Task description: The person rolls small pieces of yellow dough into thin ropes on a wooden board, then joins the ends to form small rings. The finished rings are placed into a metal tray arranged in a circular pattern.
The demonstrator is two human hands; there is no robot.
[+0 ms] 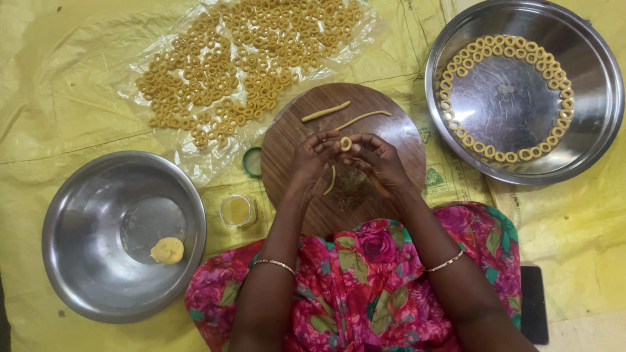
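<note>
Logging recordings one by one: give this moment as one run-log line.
hands: left hand and right hand pinch dough ring | over: wooden board | right: steel plate edged with rings

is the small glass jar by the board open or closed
Open: the small glass jar shows yellow contents from above, and a green lid lies apart beside the wooden board.

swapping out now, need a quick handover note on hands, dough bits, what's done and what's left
Left hand and right hand together pinch one small yellow dough ring over the round wooden board.
Two thin dough ropes lie on the board.
Done: rings line the steel plate; many more on the clear plastic sheet.
Left: the dough lump in the steel bowl.
</note>
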